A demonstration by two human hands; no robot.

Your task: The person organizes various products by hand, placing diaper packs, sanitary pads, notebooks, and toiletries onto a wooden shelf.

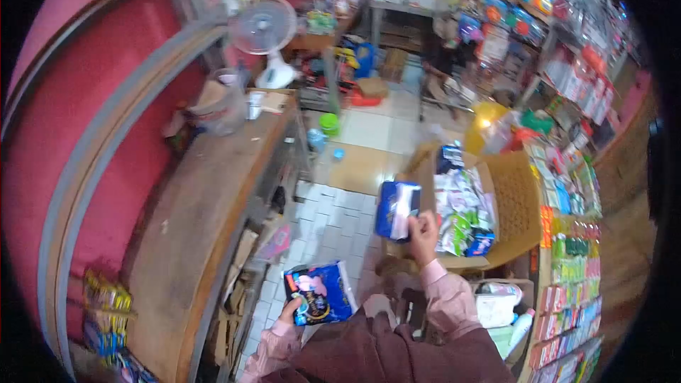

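Observation:
My left hand (pixel 288 312), low in the middle of the view, is closed on the edge of a dark blue sanitary pad pack (pixel 328 296) with a pink figure on its front. Held out further forward, my right hand (pixel 424 235) grips a blue and white pack (pixel 389 211) that looks like the same kind of goods. This second pack is beside an open cardboard box (pixel 516 202). Inside the box lie white and green packets (pixel 454 195), with a small blue pack (pixel 481 243) at the near corner.
A long wooden counter (pixel 198 241) runs along the left, with a white fan (pixel 273 35) beyond its far end. Packed goods hang on a rack (pixel 573 269) at the right. A lower box (pixel 496 312) holds bottles and packs. A green bucket (pixel 329 125) stands on the floor ahead.

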